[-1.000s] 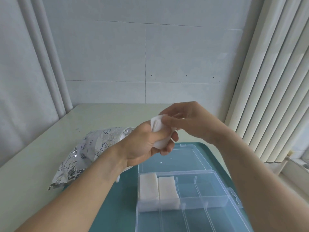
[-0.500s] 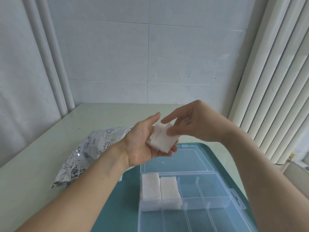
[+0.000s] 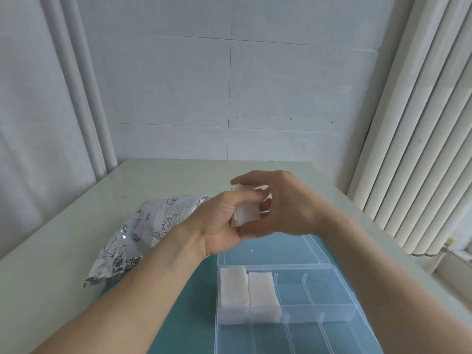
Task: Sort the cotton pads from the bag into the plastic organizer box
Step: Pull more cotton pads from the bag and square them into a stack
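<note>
Head view:
- Left hand (image 3: 219,221): fingers curled round a small stack of white square cotton pads (image 3: 245,212), held above the table.
- Right hand (image 3: 283,204): fingertips pinching the same stack from the far side, partly hiding it.
- Clear plastic organizer box (image 3: 332,310): lid open, two filled compartments at back left, on a teal mat (image 3: 194,315).
- Crumpled silver printed bag (image 3: 143,231): left of the box, behind the left forearm.
- Pale green table (image 3: 63,251); white vertical blinds (image 3: 419,149) at right.
</note>
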`<action>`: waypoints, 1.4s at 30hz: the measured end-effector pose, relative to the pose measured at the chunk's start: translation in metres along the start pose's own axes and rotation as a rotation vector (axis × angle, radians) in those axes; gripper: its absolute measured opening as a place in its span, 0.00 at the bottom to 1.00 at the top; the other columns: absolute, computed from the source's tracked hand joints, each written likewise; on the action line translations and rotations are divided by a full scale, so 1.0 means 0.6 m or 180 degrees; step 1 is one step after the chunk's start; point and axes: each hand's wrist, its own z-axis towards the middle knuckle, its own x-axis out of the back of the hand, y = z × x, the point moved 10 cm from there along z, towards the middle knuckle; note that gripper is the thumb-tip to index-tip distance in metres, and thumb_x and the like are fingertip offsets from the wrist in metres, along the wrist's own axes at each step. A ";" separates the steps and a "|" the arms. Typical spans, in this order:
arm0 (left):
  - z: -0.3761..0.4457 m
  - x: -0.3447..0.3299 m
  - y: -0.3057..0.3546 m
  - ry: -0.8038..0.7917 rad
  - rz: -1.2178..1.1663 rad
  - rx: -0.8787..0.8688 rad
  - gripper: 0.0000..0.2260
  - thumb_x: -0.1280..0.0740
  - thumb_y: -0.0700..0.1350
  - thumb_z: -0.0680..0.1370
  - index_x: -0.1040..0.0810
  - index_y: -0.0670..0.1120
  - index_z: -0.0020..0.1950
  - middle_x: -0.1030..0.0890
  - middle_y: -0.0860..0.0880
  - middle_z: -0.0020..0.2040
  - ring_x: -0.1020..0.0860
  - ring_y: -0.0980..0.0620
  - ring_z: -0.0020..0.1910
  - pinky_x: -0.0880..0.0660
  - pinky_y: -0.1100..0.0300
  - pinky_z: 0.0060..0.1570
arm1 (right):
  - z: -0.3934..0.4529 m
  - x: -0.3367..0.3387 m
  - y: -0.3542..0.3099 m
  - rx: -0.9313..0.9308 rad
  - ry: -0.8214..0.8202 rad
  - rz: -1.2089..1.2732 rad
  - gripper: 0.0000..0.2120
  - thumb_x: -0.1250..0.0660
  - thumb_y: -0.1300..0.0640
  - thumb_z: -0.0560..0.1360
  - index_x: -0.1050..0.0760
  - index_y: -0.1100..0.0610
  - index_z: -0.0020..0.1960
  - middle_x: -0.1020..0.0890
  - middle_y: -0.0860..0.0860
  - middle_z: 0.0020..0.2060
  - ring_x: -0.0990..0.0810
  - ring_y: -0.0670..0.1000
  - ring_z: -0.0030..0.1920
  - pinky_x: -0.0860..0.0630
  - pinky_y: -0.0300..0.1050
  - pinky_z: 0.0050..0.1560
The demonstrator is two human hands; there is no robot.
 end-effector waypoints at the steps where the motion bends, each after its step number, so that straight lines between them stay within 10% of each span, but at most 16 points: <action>1: -0.002 -0.001 0.000 -0.0010 -0.0053 0.0028 0.05 0.30 0.39 0.73 0.18 0.48 0.46 0.21 0.47 0.44 0.21 0.49 0.43 0.24 0.50 0.48 | 0.000 0.001 -0.006 0.0072 0.0010 0.0107 0.35 0.17 0.57 0.62 0.23 0.47 0.67 0.19 0.41 0.56 0.17 0.42 0.46 0.17 0.40 0.45; 11: 0.002 0.009 0.009 0.0150 0.0170 -0.0132 0.04 0.34 0.41 0.78 0.21 0.46 0.45 0.17 0.42 0.43 0.18 0.47 0.41 0.22 0.55 0.45 | -0.001 0.000 0.001 -0.0046 0.0027 -0.0174 0.41 0.16 0.46 0.60 0.26 0.47 0.70 0.21 0.39 0.61 0.20 0.40 0.58 0.20 0.40 0.56; 16: 0.005 0.011 0.015 0.0213 0.0251 -0.0342 0.08 0.31 0.36 0.75 0.27 0.43 0.50 0.20 0.47 0.40 0.19 0.51 0.38 0.22 0.59 0.37 | 0.000 0.014 -0.012 0.0013 0.0329 -0.0665 0.31 0.18 0.38 0.58 0.20 0.46 0.57 0.18 0.41 0.46 0.21 0.48 0.47 0.23 0.48 0.53; 21: 0.001 0.006 0.010 0.0211 0.0366 -0.0309 0.07 0.35 0.33 0.78 0.28 0.44 0.45 0.24 0.53 0.27 0.23 0.56 0.25 0.25 0.64 0.31 | 0.001 0.010 0.000 -0.0220 0.0145 -0.1237 0.43 0.24 0.28 0.53 0.23 0.46 0.63 0.24 0.42 0.62 0.28 0.47 0.63 0.32 0.50 0.66; 29: 0.000 0.004 -0.006 0.0005 0.0163 0.0027 0.05 0.31 0.37 0.74 0.22 0.45 0.47 0.21 0.46 0.40 0.20 0.51 0.38 0.23 0.58 0.40 | 0.001 -0.004 -0.001 -0.0163 0.0029 -0.0712 0.33 0.17 0.39 0.56 0.21 0.45 0.58 0.17 0.42 0.49 0.20 0.47 0.50 0.21 0.48 0.52; 34: 0.000 0.013 -0.004 0.0222 0.0538 -0.0053 0.09 0.32 0.32 0.75 0.20 0.46 0.43 0.23 0.45 0.40 0.20 0.52 0.35 0.28 0.57 0.45 | -0.007 -0.017 -0.011 -0.0040 -0.0221 -0.0639 0.43 0.17 0.44 0.61 0.32 0.40 0.73 0.21 0.39 0.57 0.23 0.44 0.56 0.27 0.36 0.54; 42: -0.006 0.024 -0.036 0.0233 0.0911 0.0540 0.10 0.34 0.41 0.80 0.23 0.42 0.60 0.19 0.41 0.48 0.18 0.41 0.46 0.20 0.52 0.47 | -0.008 -0.025 0.004 -0.0292 -0.0574 -0.0693 0.24 0.18 0.43 0.60 0.19 0.47 0.53 0.17 0.45 0.46 0.19 0.49 0.49 0.21 0.53 0.54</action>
